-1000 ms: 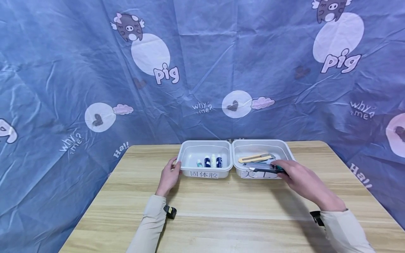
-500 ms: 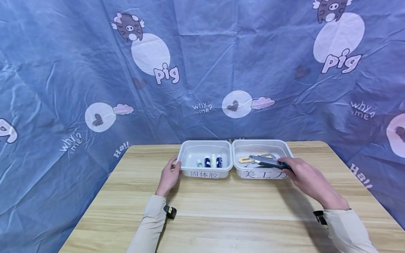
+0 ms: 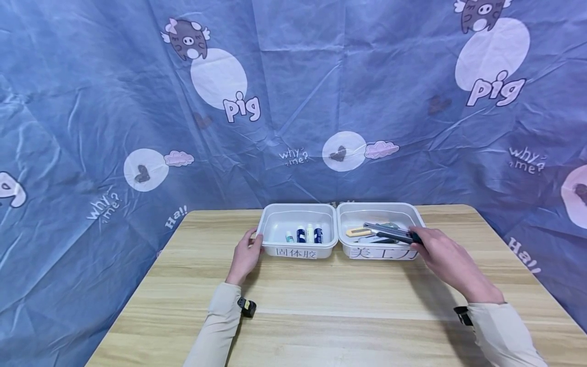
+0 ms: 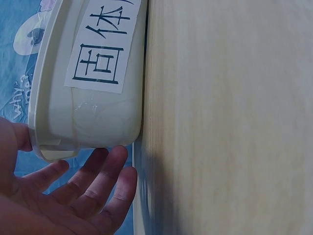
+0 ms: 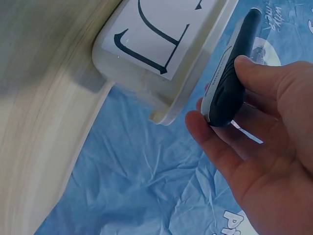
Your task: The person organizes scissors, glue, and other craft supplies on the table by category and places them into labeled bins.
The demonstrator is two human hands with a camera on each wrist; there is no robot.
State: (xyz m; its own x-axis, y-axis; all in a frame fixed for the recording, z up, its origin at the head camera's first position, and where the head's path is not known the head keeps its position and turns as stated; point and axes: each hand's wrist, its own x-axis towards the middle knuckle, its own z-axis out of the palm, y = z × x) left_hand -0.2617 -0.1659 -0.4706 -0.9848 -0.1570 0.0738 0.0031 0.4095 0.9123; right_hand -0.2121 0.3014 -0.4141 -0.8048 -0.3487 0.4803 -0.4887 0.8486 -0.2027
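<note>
My right hand [image 3: 447, 260] holds a black-and-silver utility knife [image 3: 387, 232] over the right white plastic bin [image 3: 378, 205]. In the right wrist view, the thumb and fingers grip the knife's dark handle [image 5: 229, 95] beside the bin's rim. Under it in that bin lie a yellow utility knife [image 3: 357, 232] and other knives, partly covered. With thumb at the rim and fingers against the end wall, my left hand [image 3: 244, 260] holds the left white bin [image 4: 105, 117]. Several small glue sticks [image 3: 310, 233] stand or lean inside this left bin.
Both bins stand side by side at the back of the wooden table [image 3: 293, 316], each with a paper label [image 3: 295, 253] on its front. A blue patterned cloth [image 3: 293, 102] hangs right behind them.
My right hand has risen slightly and shifted right; the knife in it now tilts up to the left, showing more of the bin's label. The left hand stays on its bin.
</note>
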